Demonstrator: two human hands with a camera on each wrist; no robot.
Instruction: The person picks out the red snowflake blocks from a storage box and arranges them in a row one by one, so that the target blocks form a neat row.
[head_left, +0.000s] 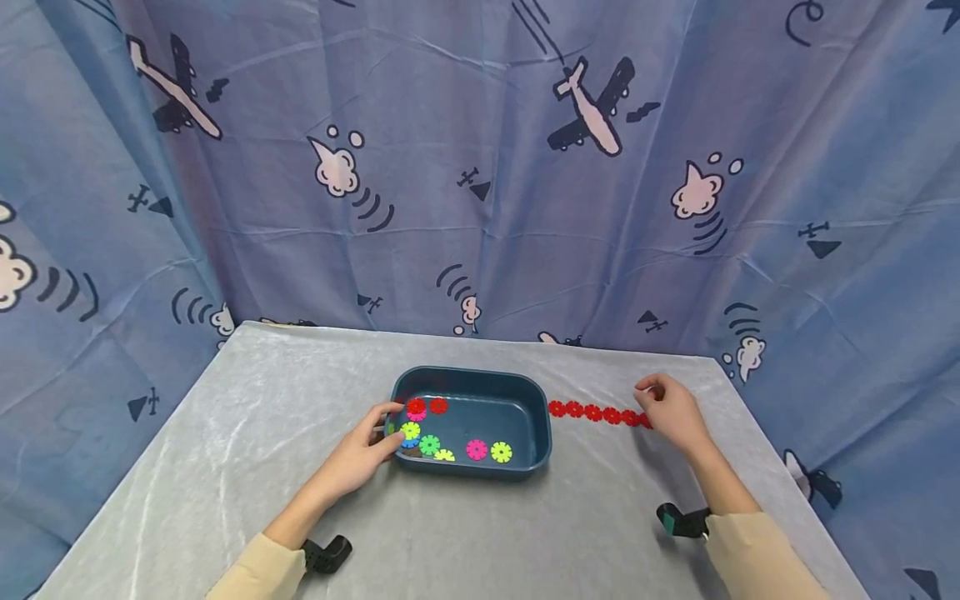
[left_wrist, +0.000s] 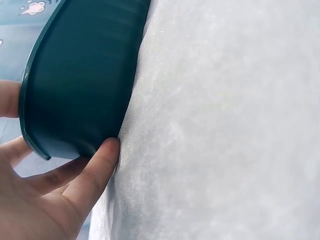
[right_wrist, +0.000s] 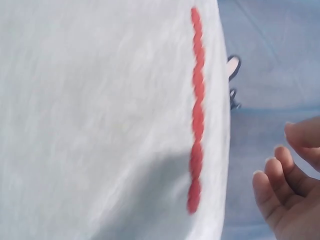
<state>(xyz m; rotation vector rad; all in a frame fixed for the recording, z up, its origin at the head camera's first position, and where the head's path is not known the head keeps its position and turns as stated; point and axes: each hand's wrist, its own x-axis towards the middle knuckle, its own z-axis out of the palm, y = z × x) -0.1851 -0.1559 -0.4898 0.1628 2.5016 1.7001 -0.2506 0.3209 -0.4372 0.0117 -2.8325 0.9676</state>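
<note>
A dark teal plastic tray (head_left: 487,419) sits on the cloth, with my left hand (head_left: 354,468) gripping its left end, a thumb over the rim. From the left wrist view, fingers (left_wrist: 95,175) press against the outer wall of the tray (left_wrist: 80,80). Red notched discs (head_left: 593,412) lie in a straight row to the right of the tray. Over the row's right end hovers my right hand (head_left: 673,414), hiding part of the last disc in the head view. In the right wrist view its fingers (right_wrist: 270,192) are loosely bent, holding nothing, apart from the red row (right_wrist: 198,120).
Loose discs lie in the tray, mostly at its left: red discs (head_left: 438,406), a green disc (head_left: 430,445), a pink disc (head_left: 476,450) and a yellow disc (head_left: 501,452) among them. A pale cloth (head_left: 480,542) covers the table. Behind hangs a blue printed curtain (head_left: 420,167).
</note>
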